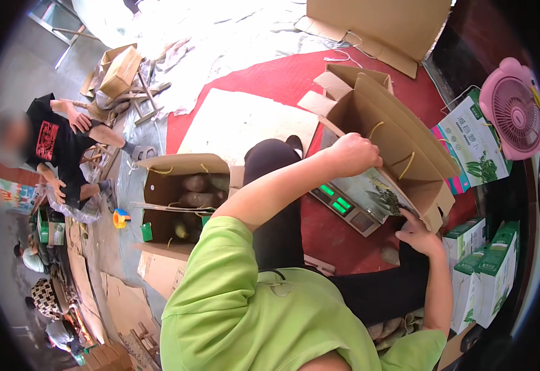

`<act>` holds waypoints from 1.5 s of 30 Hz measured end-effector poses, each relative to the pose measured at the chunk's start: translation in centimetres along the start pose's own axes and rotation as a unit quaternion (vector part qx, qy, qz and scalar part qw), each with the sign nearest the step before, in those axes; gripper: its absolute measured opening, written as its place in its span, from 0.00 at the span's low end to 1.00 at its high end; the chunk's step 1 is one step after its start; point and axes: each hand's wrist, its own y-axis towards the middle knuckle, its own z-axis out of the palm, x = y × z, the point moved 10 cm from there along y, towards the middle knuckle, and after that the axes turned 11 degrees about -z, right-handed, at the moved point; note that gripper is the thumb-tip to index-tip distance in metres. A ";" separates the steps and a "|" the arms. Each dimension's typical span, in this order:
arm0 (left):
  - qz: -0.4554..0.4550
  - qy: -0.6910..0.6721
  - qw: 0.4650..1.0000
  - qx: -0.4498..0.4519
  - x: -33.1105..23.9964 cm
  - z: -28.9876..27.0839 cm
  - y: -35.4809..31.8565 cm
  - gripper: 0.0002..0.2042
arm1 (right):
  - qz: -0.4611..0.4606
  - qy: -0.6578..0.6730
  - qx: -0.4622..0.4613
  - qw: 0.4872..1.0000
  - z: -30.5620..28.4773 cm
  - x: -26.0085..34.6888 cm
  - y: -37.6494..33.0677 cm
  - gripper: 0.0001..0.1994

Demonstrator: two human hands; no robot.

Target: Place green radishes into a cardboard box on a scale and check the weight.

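Between my hands an open cardboard carton [418, 145] with yellow rope handles stands against a digital scale [362, 221], whose display glows green. The carton's near panel is printed with green leaves. My left hand [351, 154] is closed over the top edge of that panel, at its far end. At the near end, my right hand [419, 234] rests fingertips on the panel's corner, thumb and fingers apart. What lies inside the carton is hidden from here. To the left, open cartons [186, 164] hold large brownish root-like pieces [197, 191].
A pink fan [512, 108] stands at the right, above several green-and-white printed cartons [495, 266]. Flat cardboard [245, 120] lies on the red floor covering [233, 77]. At the left sits a person [57, 139] in black, near a yellow-and-blue tape dispenser [120, 218].
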 end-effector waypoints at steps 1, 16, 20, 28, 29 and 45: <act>-0.012 0.006 1.000 0.004 0.3 0.1 0.0 0.12 | 0.006 0.049 -0.012 0.999 -1.0 1.9 -1.0 0.34; -0.173 0.001 0.981 -0.088 4.3 -1.7 -1.0 0.07 | 0.158 0.361 -0.446 0.804 0.7 -17.7 -19.5 0.24; -0.136 0.036 0.978 -0.153 3.2 -1.3 0.1 0.05 | 0.204 0.269 -0.387 0.858 12.9 -24.1 -24.6 0.22; -0.128 -0.048 0.980 -0.146 3.9 -1.8 -1.0 0.10 | 0.308 0.311 -0.279 0.855 35.9 -17.1 -19.4 0.20; -0.139 -0.054 0.977 -0.151 3.5 -2.0 -1.0 0.07 | 0.309 0.326 -0.267 0.853 38.5 -16.6 -19.1 0.20; -0.117 -0.089 0.982 -0.121 2.1 -1.1 -0.6 0.06 | 0.474 0.393 -0.281 0.736 45.0 -24.0 -24.1 0.15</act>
